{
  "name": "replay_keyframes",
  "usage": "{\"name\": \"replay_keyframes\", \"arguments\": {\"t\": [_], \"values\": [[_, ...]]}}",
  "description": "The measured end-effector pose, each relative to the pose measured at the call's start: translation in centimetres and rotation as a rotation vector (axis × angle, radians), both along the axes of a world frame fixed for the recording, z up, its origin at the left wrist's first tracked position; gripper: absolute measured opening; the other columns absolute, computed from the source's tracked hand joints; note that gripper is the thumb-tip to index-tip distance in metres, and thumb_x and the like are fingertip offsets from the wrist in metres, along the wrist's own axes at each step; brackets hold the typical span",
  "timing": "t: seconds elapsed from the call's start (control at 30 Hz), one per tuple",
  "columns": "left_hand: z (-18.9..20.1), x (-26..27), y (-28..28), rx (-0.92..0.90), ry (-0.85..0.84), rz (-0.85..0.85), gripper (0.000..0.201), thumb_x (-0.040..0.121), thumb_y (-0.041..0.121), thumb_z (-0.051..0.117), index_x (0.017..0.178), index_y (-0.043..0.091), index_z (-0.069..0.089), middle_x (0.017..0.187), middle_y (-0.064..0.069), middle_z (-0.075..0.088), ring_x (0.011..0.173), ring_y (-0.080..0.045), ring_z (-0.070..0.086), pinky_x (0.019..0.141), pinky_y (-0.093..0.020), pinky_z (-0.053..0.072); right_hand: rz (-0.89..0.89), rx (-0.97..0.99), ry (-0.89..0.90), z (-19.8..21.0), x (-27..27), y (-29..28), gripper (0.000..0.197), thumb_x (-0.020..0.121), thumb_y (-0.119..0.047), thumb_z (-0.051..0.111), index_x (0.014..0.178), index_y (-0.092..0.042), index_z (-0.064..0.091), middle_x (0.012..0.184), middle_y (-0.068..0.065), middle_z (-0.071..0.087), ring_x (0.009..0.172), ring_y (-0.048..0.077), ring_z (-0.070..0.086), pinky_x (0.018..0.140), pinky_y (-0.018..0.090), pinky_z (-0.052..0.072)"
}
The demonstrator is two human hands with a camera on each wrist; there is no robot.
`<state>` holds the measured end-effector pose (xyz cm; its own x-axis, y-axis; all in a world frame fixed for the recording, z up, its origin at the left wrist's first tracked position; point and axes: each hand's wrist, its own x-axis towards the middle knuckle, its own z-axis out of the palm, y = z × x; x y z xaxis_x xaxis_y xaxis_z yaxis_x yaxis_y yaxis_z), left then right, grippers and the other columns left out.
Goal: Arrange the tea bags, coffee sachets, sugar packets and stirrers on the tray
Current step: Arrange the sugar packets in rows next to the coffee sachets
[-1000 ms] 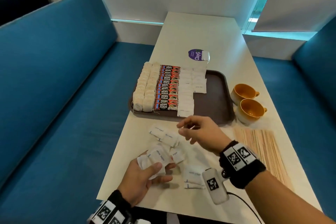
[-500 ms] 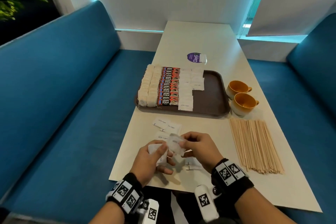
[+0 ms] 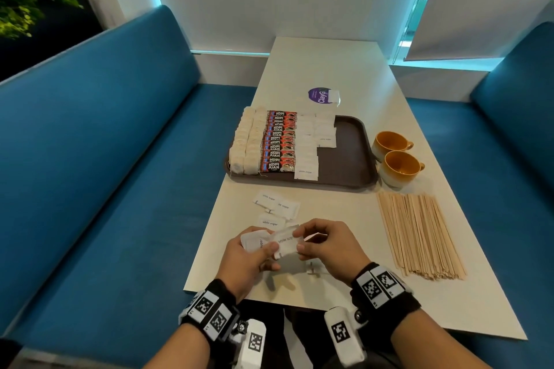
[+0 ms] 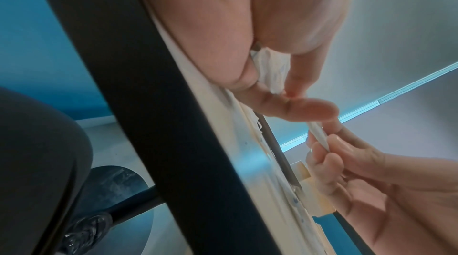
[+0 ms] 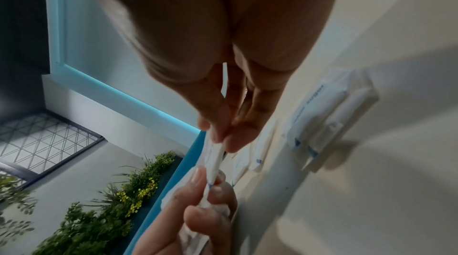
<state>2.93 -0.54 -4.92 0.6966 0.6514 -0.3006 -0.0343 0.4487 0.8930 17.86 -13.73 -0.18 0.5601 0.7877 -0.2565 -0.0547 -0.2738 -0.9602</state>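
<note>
A brown tray [image 3: 349, 156] holds rows of tea bags [image 3: 245, 144], red coffee sachets [image 3: 278, 144] and white sugar packets [image 3: 308, 147]. Near the table's front edge my left hand [image 3: 254, 252] grips a small bunch of sugar packets [image 3: 253, 241]. My right hand [image 3: 317, 243] pinches one white sugar packet [image 3: 286, 241] by its right end, while my left thumb lies on its other end. Edge-on, that packet [image 5: 213, 159] shows between both hands in the right wrist view. Loose sugar packets [image 3: 277, 208] lie on the table between the hands and the tray. Wooden stirrers [image 3: 419, 234] lie in a pile at the right.
Two orange cups [image 3: 395, 159] stand right of the tray. A purple round sticker with a small white packet [image 3: 323, 96] lies behind the tray. Blue benches flank the white table [image 3: 329, 63]. More sugar packets [image 5: 329, 110] lie under my right hand.
My right hand has come back from near the tray to meet my left hand and now pinches a sugar packet. The head view has pulled back and up.
</note>
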Motion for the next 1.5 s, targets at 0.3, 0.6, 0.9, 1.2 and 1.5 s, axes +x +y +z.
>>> {"name": "replay_keyframes", "arguments": {"t": [0.3, 0.6, 0.9, 1.2, 1.5], "values": [[-0.2, 0.2, 0.2, -0.017, 0.058, 0.004, 0.016, 0.097, 0.014, 0.066, 0.097, -0.001, 0.066, 0.101, -0.038, 0.066, 0.07, -0.035, 0.06, 0.046, -0.031, 0.048, 0.031, -0.022, -0.008, 0.0, -0.1, -0.5, 0.038, 0.077, 0.013, 0.079, 0.108, -0.01, 0.078, 0.086, 0.008, 0.076, 0.063, 0.024, 0.072, 0.074, 0.035, 0.062], [0.4, -0.1, 0.0, -0.045, -0.044, -0.046, 0.027, 0.076, -0.016, 0.074, 0.093, 0.001, 0.062, 0.079, -0.019, 0.067, 0.062, -0.029, 0.066, 0.053, -0.032, 0.058, -0.045, 0.035, -0.003, -0.2, 0.5, -0.4, 0.037, 0.077, 0.015, 0.078, 0.106, -0.009, 0.078, 0.096, 0.009, 0.076, 0.069, 0.026, 0.073, 0.077, 0.035, 0.063], [0.5, 0.2, 0.1, -0.045, -0.001, 0.003, 0.033, 0.072, -0.006, 0.083, 0.098, 0.001, 0.065, 0.087, -0.019, 0.067, 0.067, -0.025, 0.064, 0.054, -0.029, 0.057, -0.031, 0.039, 0.025, -0.4, 0.8, -0.3, 0.031, 0.076, 0.011, 0.081, 0.1, -0.009, 0.079, 0.086, 0.009, 0.074, 0.068, 0.027, 0.073, 0.072, 0.029, 0.061], [0.4, 0.2, 1.4, -0.331, -0.188, -0.074, 0.057, 0.072, -0.008, 0.048, 0.129, -0.007, 0.055, 0.11, -0.032, 0.062, 0.107, -0.053, 0.064, 0.08, -0.051, 0.061, -0.127, 0.074, -0.011, 1.1, 5.0, 0.8, 0.026, 0.079, 0.01, 0.078, 0.103, -0.002, 0.076, 0.087, 0.02, 0.073, 0.073, 0.024, 0.074, 0.071, 0.025, 0.061], [0.0, 0.4, 1.7, -0.323, -0.142, -0.116, 0.045, 0.095, -0.013, 0.042, 0.137, 0.0, 0.052, 0.128, -0.033, 0.062, 0.117, -0.053, 0.062, 0.083, -0.056, 0.061, -0.316, 0.022, -0.08, 2.3, 15.4, 5.5, 0.021, 0.085, 0.001, 0.077, 0.099, -0.015, 0.078, 0.101, 0.009, 0.073, 0.092, 0.024, 0.075, 0.081, 0.034, 0.063]]}}
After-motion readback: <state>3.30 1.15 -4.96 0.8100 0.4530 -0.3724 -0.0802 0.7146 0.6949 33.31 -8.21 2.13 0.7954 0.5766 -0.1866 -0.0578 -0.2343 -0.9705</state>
